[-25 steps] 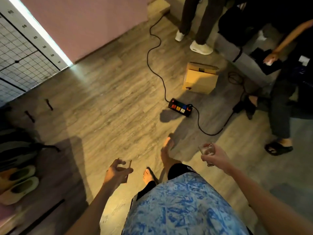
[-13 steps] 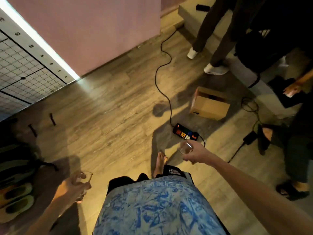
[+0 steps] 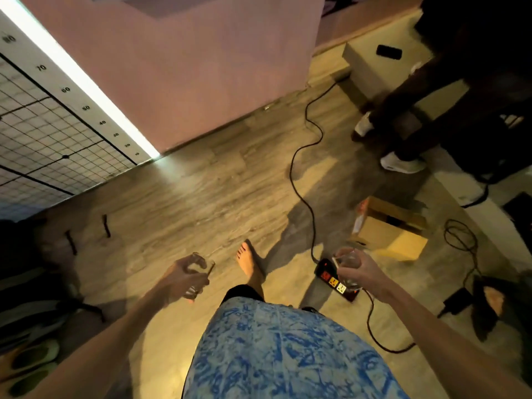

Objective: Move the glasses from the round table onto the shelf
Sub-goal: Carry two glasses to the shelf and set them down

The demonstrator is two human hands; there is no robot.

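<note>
I look down at a wooden floor with a clear drinking glass in each hand. My left hand [image 3: 184, 276] grips one glass [image 3: 205, 269] at lower centre-left, fingers curled round its side. My right hand [image 3: 361, 272] holds the other glass [image 3: 349, 262] at lower centre-right, just above a power strip. Both glasses look empty and roughly upright. Neither the round table nor the shelf shows in this view.
A black power strip [image 3: 334, 279] and its cable [image 3: 302, 174] lie on the floor ahead right. A cardboard box [image 3: 394, 231] sits beyond it. A person's legs and white shoes [image 3: 401, 162] stand at upper right. A pink wall [image 3: 201, 67] is ahead; shoes [image 3: 31, 358] lie lower left.
The view has swung forward along the floor. My left hand with its glass has come in from the far left toward centre; my right hand with its glass has drifted right over the power strip.
</note>
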